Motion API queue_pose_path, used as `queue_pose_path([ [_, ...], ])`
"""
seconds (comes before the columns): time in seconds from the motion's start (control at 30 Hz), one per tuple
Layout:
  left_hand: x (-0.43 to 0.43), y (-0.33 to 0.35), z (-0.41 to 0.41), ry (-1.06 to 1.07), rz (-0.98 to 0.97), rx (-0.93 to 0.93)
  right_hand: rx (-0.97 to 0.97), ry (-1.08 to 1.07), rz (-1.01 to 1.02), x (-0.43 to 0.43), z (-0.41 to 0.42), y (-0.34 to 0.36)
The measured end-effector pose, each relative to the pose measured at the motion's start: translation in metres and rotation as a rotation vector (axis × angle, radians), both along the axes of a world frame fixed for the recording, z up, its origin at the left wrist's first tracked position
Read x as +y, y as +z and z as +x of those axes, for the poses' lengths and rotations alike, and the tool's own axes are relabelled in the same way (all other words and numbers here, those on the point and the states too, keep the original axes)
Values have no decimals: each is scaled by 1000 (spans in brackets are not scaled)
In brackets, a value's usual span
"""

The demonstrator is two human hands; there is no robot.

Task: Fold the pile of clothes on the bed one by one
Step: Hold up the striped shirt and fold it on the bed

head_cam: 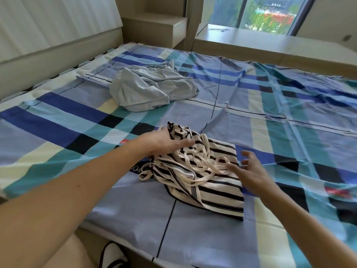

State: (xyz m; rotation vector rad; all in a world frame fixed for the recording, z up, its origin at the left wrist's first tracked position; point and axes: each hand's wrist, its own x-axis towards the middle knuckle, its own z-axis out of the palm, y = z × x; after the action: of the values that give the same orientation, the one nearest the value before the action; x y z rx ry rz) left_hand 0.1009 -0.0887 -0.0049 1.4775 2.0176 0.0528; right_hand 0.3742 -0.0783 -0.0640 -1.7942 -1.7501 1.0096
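Observation:
A black-and-cream striped garment with several loose cream straps lies partly folded on the bed near its front edge. My left hand rests flat on its far left part, fingers stretched over the straps. My right hand hovers at the garment's right edge with fingers spread, its fingertips at the straps; it grips nothing. A crumpled pale grey garment lies farther back on the bed, apart from both hands.
The bed is covered by a blue, teal and cream checked sheet. A padded headboard runs along the left, a bedside shelf stands at the back, and a low wooden ledge sits under the window.

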Motion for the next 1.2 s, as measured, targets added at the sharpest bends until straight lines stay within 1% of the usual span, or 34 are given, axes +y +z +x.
queue_pose_path([
  [0.03, 1, -9, 5, 37, -6, -45, 25, -18, -60, -1, 0, -2],
  [0.1, 3, -23, 14, 79, 23, -122, 126, -57, -109, -4, -4, -1],
  [0.2, 5, -32, 23, 138, 74, -176, 300, -105, -196, -5, -17, 2],
  [0.27, -1, -30, 32, 178, 103, -159, 383, -102, -201, -8, -23, 2],
  [0.37, -6, -37, 43, 240, 210, -55, 457, -86, -172, -12, -27, -1],
  [0.4, -7, -41, 44, 258, 249, -43, 481, -83, -173, -13, -27, -2],
  [0.47, -8, -45, 46, 273, 310, -81, 522, -80, -177, -15, -26, -2],
  [0.57, -3, -35, 46, 255, 373, -245, 557, -66, -177, -17, -19, -1],
  [0.67, 4, -5, 48, 235, 449, -493, 586, -38, -177, -17, -11, 1],
  [0.7, 3, 7, 48, 228, 463, -590, 628, -36, -188, -17, -9, 1],
  [0.8, -2, 43, 53, 165, 452, -853, 872, -64, -227, -17, -4, 3],
  [0.87, -6, 59, 55, 155, 435, -985, 987, -41, -249, -20, -2, 3],
  [0.93, -7, 69, 58, 142, 416, -1072, 1103, 19, -288, -23, -2, 7],
  [1.03, -8, 75, 64, 114, 357, -1176, 1227, 112, -333, -26, -3, 12],
  [1.1, -8, 75, 68, 83, 279, -1248, 1270, 111, -322, -26, -2, 18],
  [1.2, -10, 78, 74, 71, 171, -1346, 1277, 84, -298, -26, 1, 30],
])
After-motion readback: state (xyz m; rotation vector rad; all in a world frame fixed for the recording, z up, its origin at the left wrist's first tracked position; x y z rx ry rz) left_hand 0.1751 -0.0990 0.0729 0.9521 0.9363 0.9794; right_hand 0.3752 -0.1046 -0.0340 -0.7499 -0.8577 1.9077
